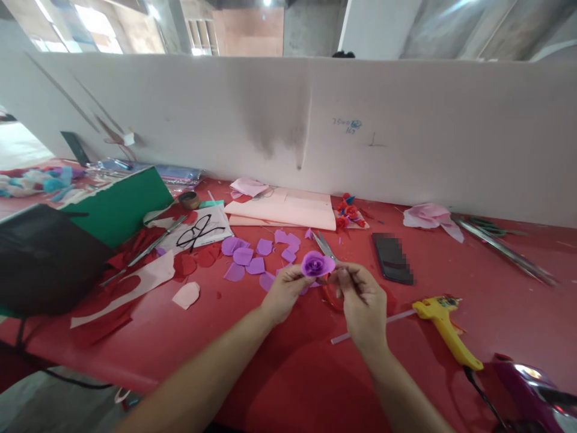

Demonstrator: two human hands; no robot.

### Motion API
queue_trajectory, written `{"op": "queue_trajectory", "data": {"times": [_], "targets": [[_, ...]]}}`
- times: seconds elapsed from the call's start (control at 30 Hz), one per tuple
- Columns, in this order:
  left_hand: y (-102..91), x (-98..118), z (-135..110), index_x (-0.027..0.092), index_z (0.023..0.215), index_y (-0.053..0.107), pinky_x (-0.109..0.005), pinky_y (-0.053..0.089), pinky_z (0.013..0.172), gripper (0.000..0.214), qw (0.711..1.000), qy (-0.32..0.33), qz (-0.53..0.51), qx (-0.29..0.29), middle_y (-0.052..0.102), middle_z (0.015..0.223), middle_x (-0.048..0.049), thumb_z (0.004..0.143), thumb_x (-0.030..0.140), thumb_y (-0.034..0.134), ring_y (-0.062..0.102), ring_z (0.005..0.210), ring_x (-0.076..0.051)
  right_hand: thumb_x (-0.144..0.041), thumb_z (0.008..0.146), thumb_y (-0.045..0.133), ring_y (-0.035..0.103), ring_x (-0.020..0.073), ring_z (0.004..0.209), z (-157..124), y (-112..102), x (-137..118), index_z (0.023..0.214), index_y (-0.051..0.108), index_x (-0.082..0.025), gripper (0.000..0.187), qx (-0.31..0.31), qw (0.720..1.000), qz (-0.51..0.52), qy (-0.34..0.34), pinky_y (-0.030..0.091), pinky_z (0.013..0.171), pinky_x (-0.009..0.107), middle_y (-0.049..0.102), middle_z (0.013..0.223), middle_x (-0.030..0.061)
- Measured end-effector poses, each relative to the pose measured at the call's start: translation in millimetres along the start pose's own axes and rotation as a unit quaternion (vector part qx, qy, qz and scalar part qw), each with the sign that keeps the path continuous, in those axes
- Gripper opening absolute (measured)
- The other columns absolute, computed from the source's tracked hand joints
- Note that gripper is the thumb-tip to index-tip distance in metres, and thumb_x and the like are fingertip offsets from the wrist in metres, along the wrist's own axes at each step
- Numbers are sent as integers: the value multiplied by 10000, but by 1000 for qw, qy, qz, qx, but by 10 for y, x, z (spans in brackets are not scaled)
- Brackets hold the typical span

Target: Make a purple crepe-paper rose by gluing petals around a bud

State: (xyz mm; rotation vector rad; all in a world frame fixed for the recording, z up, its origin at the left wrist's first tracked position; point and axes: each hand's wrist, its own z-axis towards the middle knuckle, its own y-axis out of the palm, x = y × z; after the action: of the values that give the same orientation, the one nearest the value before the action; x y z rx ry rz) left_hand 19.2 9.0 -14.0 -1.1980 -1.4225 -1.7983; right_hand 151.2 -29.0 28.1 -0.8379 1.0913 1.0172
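Here, both hands point(283, 293) point(365, 304) angle inward, pinching at a purple flower point(314, 264).

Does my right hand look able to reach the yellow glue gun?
Probably yes: the yellow glue gun lies to the right of your right hand, nothing visibly blocking the way, though that hand is busy at the purple flower.

Left forearm point(211, 367) bare, tapering handward, right forearm point(403, 388) bare, same taper, left hand point(283, 293) bare, right hand point(364, 300) likewise.
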Motion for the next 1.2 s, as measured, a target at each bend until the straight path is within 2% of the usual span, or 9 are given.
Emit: {"op": "queue_trajectory", "data": {"times": [0.13,0.23,0.4,0.5,0.7,0.8,0.9,1.07,1.2], "targets": [[-2,10,13,162,724,728,-295,445,831,183,1000,-10,-7,-6,712,763,-50,741,345,722,621,769,-158,-493,877,552,409,89,453,-7,-30,25,678,583,-191,362,4,996,75,54,319,424,211,520,536,-29],[12,26,23,168,729,743,-294,439,838,177,1000,-3,-3,1,713,760,-45,715,344,744,618,773,-156,-498,873,560,394,86,459,8,-42,65,613,545,-189,404,6,992,111,60,294,421,210,490,513,-31],[21,52,22,186,724,760,-296,444,804,162,998,24,56,23,701,733,-21,693,344,754,605,778,-171,-403,810,674,418,89,493,77,-47,95,829,645,-201,204,30,993,114,27,328,466,227,606,652,-14],[16,84,7,196,716,764,-309,450,808,155,996,35,87,7,703,733,-23,705,349,744,599,760,-172,-351,759,729,446,91,524,103,-67,73,878,662,-200,204,38,989,139,34,358,505,232,645,711,0],[2,101,-10,211,703,773,-347,433,894,111,995,46,87,-27,736,850,-51,694,321,761,626,825,-193,-399,799,670,381,85,489,118,-109,12,647,588,-195,268,51,979,183,67,290,467,219,451,530,-54],[-13,62,7,188,714,765,-333,441,868,146,997,24,67,15,729,804,-50,670,327,778,619,801,-180,-422,779,675,370,80,473,139,-107,12,622,567,-196,296,56,980,172,83,275,458,224,458,538,-54],[-22,34,32,165,716,730,-292,456,761,189,998,20,15,58,699,733,-35,684,347,765,595,707,-143,-386,714,740,380,71,477,154,-95,23,770,637,-201,218,49,982,163,86,273,462,225,572,629,-35],[-52,74,109,162,708,654,-230,396,606,234,991,65,-31,114,633,686,0,692,374,751,490,581,-82,-328,668,782,363,71,477,136,-91,44,778,663,-181,219,50,985,139,86,251,460,235,621,650,-2],[-262,303,203,174,716,637,-215,359,576,188,978,133,-16,162,589,639,20,723,340,724,456,565,-75,-355,720,748,343,69,467,115,-91,69,718,647,-178,204,33,988,138,66,237,451,240,585,635,-6]]}}
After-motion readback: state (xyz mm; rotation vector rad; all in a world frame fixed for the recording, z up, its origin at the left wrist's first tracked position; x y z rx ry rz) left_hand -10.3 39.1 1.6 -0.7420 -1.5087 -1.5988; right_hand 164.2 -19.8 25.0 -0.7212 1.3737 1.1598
